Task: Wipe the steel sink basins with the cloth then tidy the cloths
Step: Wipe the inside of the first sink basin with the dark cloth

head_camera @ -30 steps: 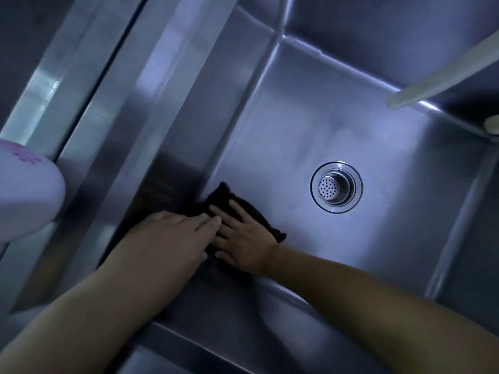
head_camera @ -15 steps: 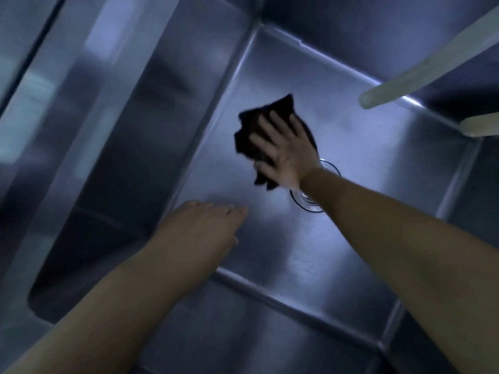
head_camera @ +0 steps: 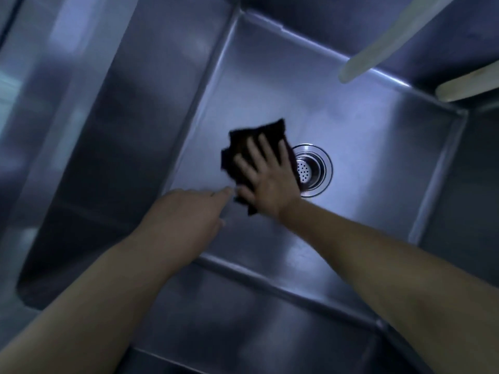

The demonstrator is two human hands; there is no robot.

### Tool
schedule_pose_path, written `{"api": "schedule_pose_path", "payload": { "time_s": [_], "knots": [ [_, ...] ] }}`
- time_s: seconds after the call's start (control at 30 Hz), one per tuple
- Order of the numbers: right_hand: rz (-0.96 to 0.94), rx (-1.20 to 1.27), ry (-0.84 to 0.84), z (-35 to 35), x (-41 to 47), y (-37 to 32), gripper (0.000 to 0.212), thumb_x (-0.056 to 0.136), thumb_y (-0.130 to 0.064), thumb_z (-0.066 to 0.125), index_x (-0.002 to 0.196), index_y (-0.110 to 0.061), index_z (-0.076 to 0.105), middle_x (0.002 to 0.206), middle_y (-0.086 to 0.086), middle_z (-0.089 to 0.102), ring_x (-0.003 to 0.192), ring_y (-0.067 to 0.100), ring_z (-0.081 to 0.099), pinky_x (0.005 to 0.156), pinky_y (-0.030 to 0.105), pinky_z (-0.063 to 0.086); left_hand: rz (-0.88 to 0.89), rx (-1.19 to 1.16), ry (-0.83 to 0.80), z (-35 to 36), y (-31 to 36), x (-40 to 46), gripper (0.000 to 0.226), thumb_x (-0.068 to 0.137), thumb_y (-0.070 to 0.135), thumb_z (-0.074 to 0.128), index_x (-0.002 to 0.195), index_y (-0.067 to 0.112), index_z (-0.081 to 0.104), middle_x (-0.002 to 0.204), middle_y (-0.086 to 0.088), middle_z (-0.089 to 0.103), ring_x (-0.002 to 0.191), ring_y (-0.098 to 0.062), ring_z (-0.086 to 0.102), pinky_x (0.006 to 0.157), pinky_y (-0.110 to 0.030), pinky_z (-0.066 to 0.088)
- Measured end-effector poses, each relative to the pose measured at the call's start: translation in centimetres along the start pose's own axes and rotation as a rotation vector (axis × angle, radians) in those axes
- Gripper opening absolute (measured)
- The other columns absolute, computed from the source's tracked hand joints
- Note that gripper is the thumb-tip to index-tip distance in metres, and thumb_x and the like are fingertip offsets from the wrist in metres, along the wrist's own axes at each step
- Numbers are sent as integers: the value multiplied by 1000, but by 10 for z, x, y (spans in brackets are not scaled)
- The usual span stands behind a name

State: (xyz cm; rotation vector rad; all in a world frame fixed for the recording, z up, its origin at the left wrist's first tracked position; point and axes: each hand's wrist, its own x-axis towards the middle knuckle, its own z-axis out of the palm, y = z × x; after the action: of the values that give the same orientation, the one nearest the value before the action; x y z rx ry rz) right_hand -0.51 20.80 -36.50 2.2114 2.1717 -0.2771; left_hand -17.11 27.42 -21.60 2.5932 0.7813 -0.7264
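A dark cloth [head_camera: 243,147] lies flat on the floor of the steel sink basin [head_camera: 364,163], just left of the round drain strainer [head_camera: 313,171]. My right hand [head_camera: 266,176] presses on the cloth with straight, spread fingers and covers most of it. My left hand [head_camera: 186,214] reaches in from the lower left, fingers extended, its fingertips close to the cloth's lower edge; I cannot tell whether they touch it. The left hand holds nothing.
A pale faucet spout [head_camera: 388,41] hangs over the basin at the upper right, with a second pale piece [head_camera: 469,82] beside it. Steel walls rise on the left [head_camera: 129,136] and near side [head_camera: 243,319].
The right hand slid the cloth from the basin's near-left corner to the far left, then back toward the drain. The left hand came off the cloth and now trails beside it.
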Motion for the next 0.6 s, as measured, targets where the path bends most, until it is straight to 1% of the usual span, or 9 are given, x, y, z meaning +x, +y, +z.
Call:
{"api": "schedule_pose_path", "payload": {
  "time_s": [0.13,0.3,0.37,0.4,0.43,0.47,0.5,0.57,0.6],
  "knots": [
    [-231,59,-58,12,-70,-29,61,83,-53,53,137,-25,48,151,14,33,143,36,21,111,63,14,42,-5,-8,3,3,-2,66,98,38,38,151,31,-1,144,2,38,119,-21,49,90,-29,39],
    [-448,40,-74,18,-145,-6,51,89,-53,48,134,-28,51,148,9,40,141,32,25,112,58,16,67,72,-48,-11,18,-5,65,98,39,38,151,29,1,145,3,37,120,-21,49,91,-30,39],
    [-457,46,-72,19,-166,15,50,90,-53,47,132,-27,52,147,8,42,141,30,26,112,58,17,113,98,6,-11,20,-5,69,92,39,51,150,24,17,141,1,45,113,-21,56,86,-30,44],
    [-445,43,-76,19,-172,26,50,89,-53,47,132,-27,52,147,7,41,141,30,25,112,58,16,160,120,5,-12,20,-5,74,80,39,68,144,19,37,130,-2,57,98,-20,65,76,-30,50],
    [-423,35,-78,19,-177,38,51,89,-53,47,133,-27,52,148,7,39,141,30,24,112,58,16,178,164,3,-14,20,-3,78,60,38,84,129,14,57,112,-4,68,78,-20,69,61,-29,53],
    [-388,27,-78,18,-179,49,52,88,-52,47,133,-26,51,148,8,38,141,31,23,112,58,16,188,173,26,-12,20,-1,78,43,35,91,114,12,68,95,-4,73,61,-20,69,49,-28,52],
    [-336,23,-73,17,-179,59,53,87,-52,48,132,-24,50,148,9,38,141,32,24,112,59,16,193,152,55,-12,22,1,76,36,33,93,106,11,72,88,-5,74,54,-21,67,45,-29,51],
    [-207,19,-47,13,-175,78,54,87,-52,47,131,-21,48,145,14,41,140,35,25,111,60,16,193,70,2,-15,30,6,72,50,31,89,116,11,66,97,-7,73,67,-26,69,57,-36,56],
    [-140,11,-34,11,-172,88,55,87,-52,46,132,-19,47,145,16,41,139,37,25,111,60,16,172,-12,-11,-20,38,10,70,66,31,81,129,14,56,112,-7,68,85,-29,69,73,-39,56]
  ]
}}
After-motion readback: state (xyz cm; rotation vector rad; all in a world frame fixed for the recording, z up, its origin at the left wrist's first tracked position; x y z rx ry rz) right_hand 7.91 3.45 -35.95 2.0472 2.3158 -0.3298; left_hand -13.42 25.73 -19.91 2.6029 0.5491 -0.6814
